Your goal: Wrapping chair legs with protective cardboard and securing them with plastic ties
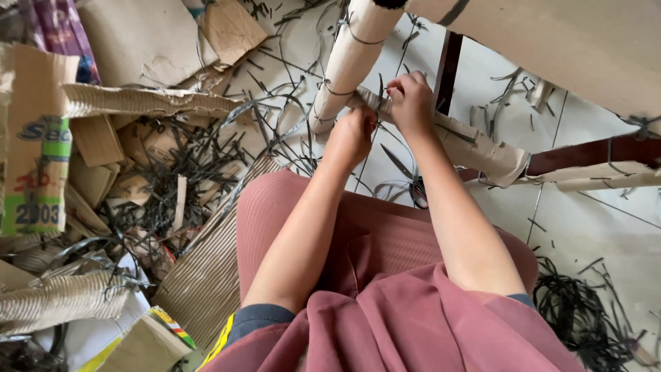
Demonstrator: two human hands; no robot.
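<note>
— Fingers first?

— On the left hand (350, 136), curled together against the cardboard wrap (475, 148); whether clamped on anything, impossible to tell. On the right hand (411, 103), pinched shut on a thin dark strap (379, 96) at the wrap's upper edge.

— And the wrap itself?

— Folded round a dark wooden rail (592, 153), just ahead of the knees, touching both hands. Beside it, a paper-wrapped leg (348, 58) slanting up, bound with dark ties.

— Below the hands?

— Scissors (406, 176) lying on the tiled floor (585, 227), blades pointing up-left, partly hidden by the right forearm. Pink skirt and lap beneath.

— Packaging, further out?

— Far left, a flattened brown carton (38, 151) with a green and blue printed panel, standing on edge. Top left, a purple printed bag (58, 31), crumpled. Top centre, plain brown sheets (138, 38). Lower left, a corrugated roll (62, 300) and a ribbed corrugated sheet (206, 269) leaning against the thigh. Bottom, a box corner (155, 337) with yellow and striped edging.

— Scraps?

— Heap of dark strap offcuts (186, 165) among the cartons; another tangle (578, 317) bottom right.
</note>
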